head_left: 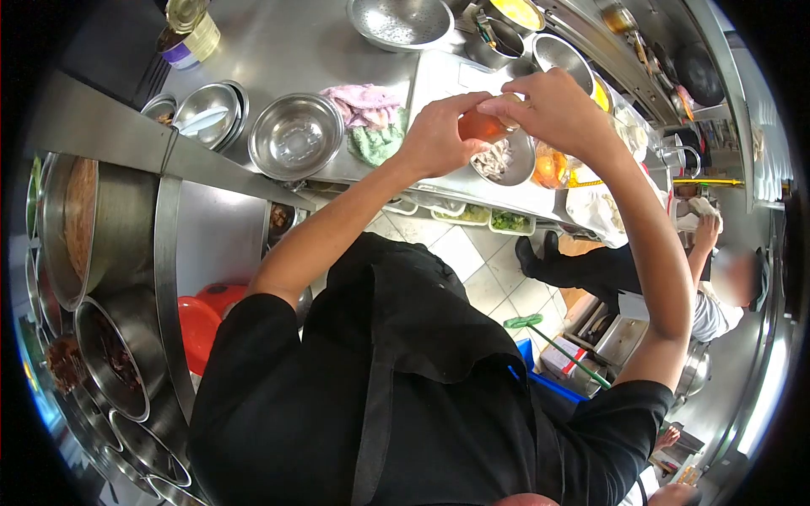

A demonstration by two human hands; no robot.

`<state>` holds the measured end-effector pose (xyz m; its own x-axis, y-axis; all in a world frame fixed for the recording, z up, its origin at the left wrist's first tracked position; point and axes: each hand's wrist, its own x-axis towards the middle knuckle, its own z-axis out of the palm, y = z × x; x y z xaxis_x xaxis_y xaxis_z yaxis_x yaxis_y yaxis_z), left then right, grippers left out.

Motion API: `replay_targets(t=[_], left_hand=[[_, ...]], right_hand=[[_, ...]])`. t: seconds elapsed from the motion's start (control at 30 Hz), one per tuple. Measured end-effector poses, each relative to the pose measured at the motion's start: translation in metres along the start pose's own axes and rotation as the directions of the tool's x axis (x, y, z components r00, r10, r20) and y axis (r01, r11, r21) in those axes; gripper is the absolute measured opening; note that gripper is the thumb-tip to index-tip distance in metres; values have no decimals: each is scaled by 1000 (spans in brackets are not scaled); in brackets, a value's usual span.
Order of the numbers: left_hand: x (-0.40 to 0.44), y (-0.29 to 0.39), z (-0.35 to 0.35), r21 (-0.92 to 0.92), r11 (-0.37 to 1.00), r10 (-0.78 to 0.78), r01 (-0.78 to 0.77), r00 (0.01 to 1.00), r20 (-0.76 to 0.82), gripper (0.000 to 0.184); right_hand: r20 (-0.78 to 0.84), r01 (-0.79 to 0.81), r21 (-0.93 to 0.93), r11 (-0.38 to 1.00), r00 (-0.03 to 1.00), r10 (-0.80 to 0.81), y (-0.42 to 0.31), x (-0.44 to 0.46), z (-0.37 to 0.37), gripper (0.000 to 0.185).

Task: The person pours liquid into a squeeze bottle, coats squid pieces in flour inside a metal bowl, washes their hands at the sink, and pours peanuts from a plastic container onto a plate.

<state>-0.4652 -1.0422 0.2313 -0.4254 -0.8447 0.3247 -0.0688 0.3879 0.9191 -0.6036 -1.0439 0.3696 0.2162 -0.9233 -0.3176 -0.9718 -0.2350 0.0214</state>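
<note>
My left hand (443, 135) is wrapped round a small container of orange-red contents (483, 126), held above the worktop. My right hand (553, 110) is closed at the container's upper right end, fingertips against it; they hide its top. Just below my hands stands a metal bowl (525, 162) with pale strips (494, 160) in it. To its right lies something orange in a clear wrap or container (550, 166). A white board (434, 80) lies behind my left hand.
An empty steel bowl (296, 137), pink cloth (363, 103) and green cloth (375, 143) sit left on the counter. Behind are a colander (400, 21) and an opened can (192, 46). Food tubs (511, 222) line the near edge. Another person (603, 274) works at the right.
</note>
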Motion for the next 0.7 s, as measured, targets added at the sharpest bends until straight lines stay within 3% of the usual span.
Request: replay_targets(t=[0.03,0.07,0.1,0.17,0.5,0.57,0.7], left_hand=[[0,2,0,14,1000,-21,21,1000,1,57],[0,3,-1,29,999,-44,44,999,-1,57],[0,1,-1,27,999,-46,46,999,-8,57],[0,-3,0,-3,1000,-9,9,1000,-27,57],[-5,-13,7,-13,999,-38,38,999,9,55],[-7,-17,10,-19,999,-39,39,999,-4,57],[-9,-19,15,-66,997,-26,25,1000,-18,54]], right_hand=[[-202,185,103,977,966,-161,9,-1,11,26],[-408,380,163,911,866,-288,16,-2,16,16],[-405,385,160,909,866,-295,18,-2,14,16],[-316,485,151,861,849,-423,19,-4,10,41],[-249,450,39,892,869,-428,13,-2,19,32],[-162,306,67,950,942,-292,4,-6,15,30],[-269,415,73,907,884,-383,7,-6,21,30]])
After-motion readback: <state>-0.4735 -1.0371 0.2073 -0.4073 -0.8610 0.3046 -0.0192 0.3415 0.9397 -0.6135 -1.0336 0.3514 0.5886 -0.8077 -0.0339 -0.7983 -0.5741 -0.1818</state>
